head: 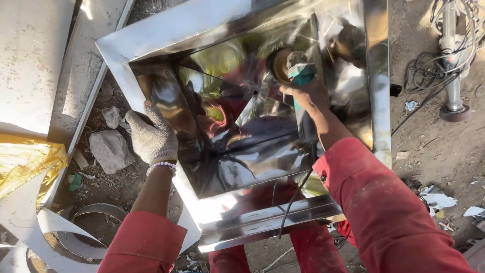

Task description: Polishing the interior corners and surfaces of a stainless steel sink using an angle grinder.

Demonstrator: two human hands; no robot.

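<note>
Head view looks down on a square steel hood (283, 212), mirror-bright, filling the centre of the frame. My right hand (308, 93) is closed round the body of a grinder (295, 68), upper centre, its disc against the inner sloped face near the point where the four panels meet. My left hand (151, 136), in a grey knit glove, is clamped on the left rim of the hood, centre left.

To do this well, I judge the disc should lie shallow to the sheet and keep travelling, so no spot dulls or burns, while the gloved grip stops the thin metal from chattering. The cord (295, 194) hangs down over the near rim; I would keep it off the sharp fold.

Polished steel throws warped reflections of red sleeves. Ground around is dusty earth with rough stones (108, 149) at left, a curled strip of sheet metal (76, 237) lower left, and a second tool (452, 76) with tangled cable upper right.
</note>
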